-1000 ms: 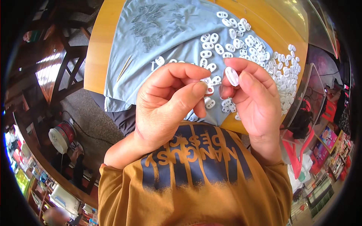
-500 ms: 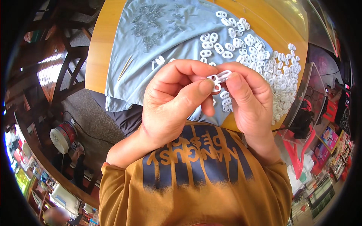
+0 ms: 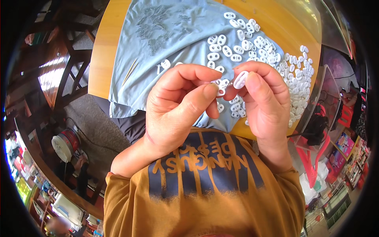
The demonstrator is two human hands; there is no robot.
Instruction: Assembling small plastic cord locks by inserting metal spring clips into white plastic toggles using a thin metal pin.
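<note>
- We are looking down on a blue cloth [image 3: 173, 43] spread over the wooden table [image 3: 103, 51]; everything below is placed from that cloth.
- We are holding both hands up over the cloth's near edge, close to our chest, fingertips meeting.
- Our left hand [image 3: 175, 110] is pinching a small white piece [image 3: 221, 87] between thumb and forefinger.
- Our right hand [image 3: 266, 104] is gripping a white oval clip [image 3: 240, 79], just right of that piece and touching it or nearly so; the left hand's piece is too small to make out clearly.
- The clip is a flat plastic oval, its long axis running upright and slightly tilted.
- A heap of like clips [image 3: 272, 55] is lying on the cloth's far right part, spilling onto the table.
</note>
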